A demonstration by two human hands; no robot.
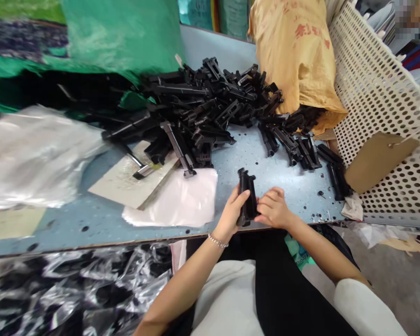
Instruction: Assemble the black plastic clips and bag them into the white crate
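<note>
Both hands on 1 black plastic part [248, 198]: left hand [232, 213] curled round it, right hand [274, 211] pinching its side; prob. best held steady over table [238, 155].

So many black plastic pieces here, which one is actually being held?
The black piece near the front edge of the table, gripped between the left hand and right hand. The others lie loose in the pile farther back.

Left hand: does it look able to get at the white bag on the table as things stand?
Likely yes for the path: the white bag lies flat just beside the left hand, with nothing between. But that hand grips the black part with the right hand, so it is occupied.
</note>
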